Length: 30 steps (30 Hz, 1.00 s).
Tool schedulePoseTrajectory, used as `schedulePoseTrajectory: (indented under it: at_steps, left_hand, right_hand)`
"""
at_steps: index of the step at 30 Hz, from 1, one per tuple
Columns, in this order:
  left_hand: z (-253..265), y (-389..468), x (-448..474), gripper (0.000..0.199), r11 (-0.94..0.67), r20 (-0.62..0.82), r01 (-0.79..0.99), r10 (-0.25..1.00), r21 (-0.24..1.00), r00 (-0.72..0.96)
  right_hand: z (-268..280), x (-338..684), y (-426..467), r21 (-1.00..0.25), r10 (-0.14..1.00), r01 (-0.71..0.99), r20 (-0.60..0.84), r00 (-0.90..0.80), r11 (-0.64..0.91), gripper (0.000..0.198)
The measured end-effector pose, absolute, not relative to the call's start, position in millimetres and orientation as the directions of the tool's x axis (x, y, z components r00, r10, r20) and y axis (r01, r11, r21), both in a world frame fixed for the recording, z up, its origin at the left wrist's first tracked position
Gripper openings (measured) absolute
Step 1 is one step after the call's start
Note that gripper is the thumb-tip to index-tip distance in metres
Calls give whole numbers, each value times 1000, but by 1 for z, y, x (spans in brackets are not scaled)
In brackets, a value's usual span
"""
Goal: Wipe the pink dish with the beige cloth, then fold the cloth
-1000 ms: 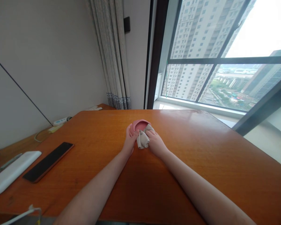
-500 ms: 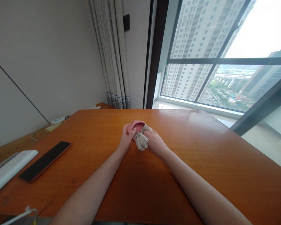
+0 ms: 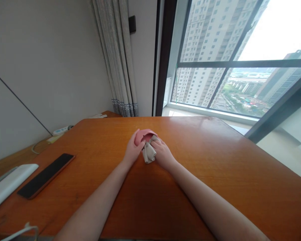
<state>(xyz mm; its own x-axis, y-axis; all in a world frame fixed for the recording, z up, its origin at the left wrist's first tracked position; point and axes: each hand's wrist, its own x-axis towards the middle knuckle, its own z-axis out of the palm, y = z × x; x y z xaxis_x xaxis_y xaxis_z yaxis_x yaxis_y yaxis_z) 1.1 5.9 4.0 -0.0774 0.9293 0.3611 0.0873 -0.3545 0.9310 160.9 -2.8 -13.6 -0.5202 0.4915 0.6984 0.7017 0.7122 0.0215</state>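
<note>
A pink bowl (image 3: pixel 143 133) is tipped on its side above the middle of the wooden table (image 3: pixel 90 144), its hollow turned toward me. My left hand (image 3: pixel 132 149) is closed around its left side, with the thumb at the near rim. A light grey cloth (image 3: pixel 148 154) is bunched at the bowl's opening and hangs down in front. My right hand (image 3: pixel 164 154) grips this cloth and presses it into the bowl's right side. The right fingertips are hidden by the cloth and bowl.
On the left of the table lie a black phone-like slab (image 3: pixel 46 175) and a white device (image 3: pixel 12 182). A white cable (image 3: pixel 22 231) shows at the near left edge. A power strip (image 3: pixel 60 130) lies by the wall, and a large window stands beyond the table.
The bowl has turned so its opening faces further down and shows less. My left hand has shifted its hold over the bowl's outside, and my right hand has moved further in with the cloth.
</note>
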Motion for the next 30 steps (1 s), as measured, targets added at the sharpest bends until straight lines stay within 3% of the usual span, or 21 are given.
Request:
schedulePoseTrajectory:
  at_steps: [4,6,9,14,17,20,22,25,30]
  left_hand:
    - [-7,-4,22,62,-227,190,-234,967,946,-169]
    - [-13,-6,28,59,-182,141,-283,977,942,-159]
    - [-12,-4,23,41,-186,157,-137,968,973,-194]
    - [5,3,4,29,-332,352,166,929,929,-113]
    - [4,2,5,42,-354,367,110,920,929,-139]
    - [-6,-2,15,64,-325,309,-77,936,943,-169]
    - [-12,-4,22,68,-306,285,-187,950,934,-132]
    - [-15,-6,24,51,-278,257,-192,958,941,-124]
    - [-3,-1,11,16,-276,295,127,941,953,-168]
  right_hand:
    - [-17,160,-4,5,521,732,700,-489,681,16]
    - [-20,160,-4,-23,546,744,696,-467,667,15]
    - [-22,159,-3,-39,553,733,684,-476,679,14]
    - [-17,163,-2,34,491,681,666,-561,732,17]
    - [-15,165,-2,41,494,696,676,-548,716,19]
    - [-17,165,-2,10,514,713,687,-514,701,19]
    - [-20,164,-3,-29,535,729,699,-475,684,18]
    - [-23,161,-3,-61,553,732,698,-455,679,16]
    - [-20,164,1,1,507,699,688,-520,715,17]
